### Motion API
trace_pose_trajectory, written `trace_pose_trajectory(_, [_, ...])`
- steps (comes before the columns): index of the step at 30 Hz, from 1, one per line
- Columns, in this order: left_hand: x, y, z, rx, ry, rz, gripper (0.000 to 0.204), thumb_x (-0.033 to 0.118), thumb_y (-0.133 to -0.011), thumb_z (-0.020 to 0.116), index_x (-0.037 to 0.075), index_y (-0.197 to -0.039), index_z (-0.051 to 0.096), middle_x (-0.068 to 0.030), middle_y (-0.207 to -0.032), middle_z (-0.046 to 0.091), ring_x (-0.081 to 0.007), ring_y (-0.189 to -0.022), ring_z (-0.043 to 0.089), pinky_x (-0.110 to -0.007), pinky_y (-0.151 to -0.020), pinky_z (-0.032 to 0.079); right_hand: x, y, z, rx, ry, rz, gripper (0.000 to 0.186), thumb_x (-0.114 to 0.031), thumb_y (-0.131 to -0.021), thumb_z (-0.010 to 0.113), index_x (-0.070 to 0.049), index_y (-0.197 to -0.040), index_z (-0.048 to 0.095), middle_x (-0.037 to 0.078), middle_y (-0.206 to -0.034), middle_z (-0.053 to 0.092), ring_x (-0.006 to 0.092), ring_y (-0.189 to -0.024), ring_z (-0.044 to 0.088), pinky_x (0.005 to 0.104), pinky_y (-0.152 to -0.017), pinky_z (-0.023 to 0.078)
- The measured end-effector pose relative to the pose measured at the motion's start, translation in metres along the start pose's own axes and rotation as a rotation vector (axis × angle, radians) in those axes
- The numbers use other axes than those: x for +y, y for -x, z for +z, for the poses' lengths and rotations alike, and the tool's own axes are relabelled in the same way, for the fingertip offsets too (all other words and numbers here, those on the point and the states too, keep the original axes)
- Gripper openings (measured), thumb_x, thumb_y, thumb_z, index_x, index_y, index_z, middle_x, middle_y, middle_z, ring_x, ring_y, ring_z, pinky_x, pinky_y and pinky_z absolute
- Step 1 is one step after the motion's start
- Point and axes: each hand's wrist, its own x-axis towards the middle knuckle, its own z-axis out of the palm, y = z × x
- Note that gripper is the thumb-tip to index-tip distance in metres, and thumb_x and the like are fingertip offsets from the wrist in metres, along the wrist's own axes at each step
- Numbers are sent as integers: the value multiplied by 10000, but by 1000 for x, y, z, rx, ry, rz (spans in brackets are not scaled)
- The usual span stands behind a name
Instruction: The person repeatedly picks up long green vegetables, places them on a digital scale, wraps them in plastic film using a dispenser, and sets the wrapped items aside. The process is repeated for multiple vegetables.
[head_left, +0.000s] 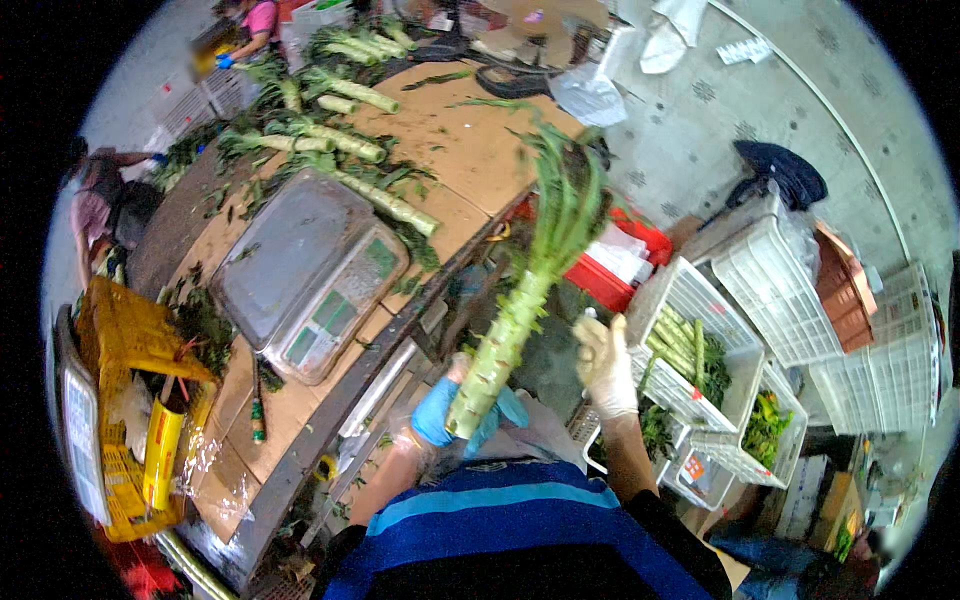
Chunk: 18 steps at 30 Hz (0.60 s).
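A thick celtuce stem (500,350), pale green with long leaves at its far end, slants up and away in front of my body. My left hand (436,410), in a blue glove, is closed round its cut lower end; blue fingertips show on the stem's right side. To the right of the celtuce, apart from it, my right hand (607,370) is raised in a whitish glove with its fingers curled. A small pale tip shows at those fingers, too small to name. Left of the celtuce, a weighing scale (298,262) sits on the cardboard-covered table (455,150).
More celtuce stems (395,205) and loose leaves lie beyond the scale. A yellow crate (115,325) stands at the table's left end. White crates (780,270) are stacked at right, some holding greens. A red crate (605,285) sits past the celtuce. Other people (95,205) are at far left.
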Motion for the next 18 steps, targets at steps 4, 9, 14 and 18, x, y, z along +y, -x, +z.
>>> trace_pose_trajectory(4, [-15, 21, 2, 266, -146, 3, 663, 582, -968, 329, 36, -1299, 510, -118, -1043, 656, -133, -742, 616, -262, -623, 503, 4, 17, 120, -464, -106, 0, 609, -555, -947, 417, -8, -1172, 562, 66, -971, 632, 102, -738, 582, 221, -519, 434])
trace_pose_trajectory(9, [-39, 52, -18, 509, -17, 194, 564, 532, -970, 383, 51, -1229, 524, -98, -943, 651, -170, -730, 633, -292, -623, 516, 38, -2, 147, -646, -225, 68, 264, -242, -924, 583, -43, -1096, 597, 56, -891, 641, 169, -811, 625, 275, -669, 516])
trace_pose_trajectory(14, [-15, 45, 3, 644, -173, 503, 634, 572, -936, 409, 9, -1210, 503, -161, -822, 657, -217, -554, 618, -321, -469, 506, 83, -3, 153, -461, 469, -218, 154, -104, -927, 567, -48, -1064, 610, 48, -900, 661, 109, -728, 609, 267, -657, 510])
trace_pose_trajectory(18, [29, 55, 5, 845, -291, 749, 729, 620, -895, 458, -81, -1072, 558, -191, -925, 669, -197, -561, 642, -298, -465, 543, 39, -51, 124, -237, 407, -359, 301, -318, -988, 482, -54, -876, 574, 70, -722, 661, 110, -455, 523, 259, -404, 410])
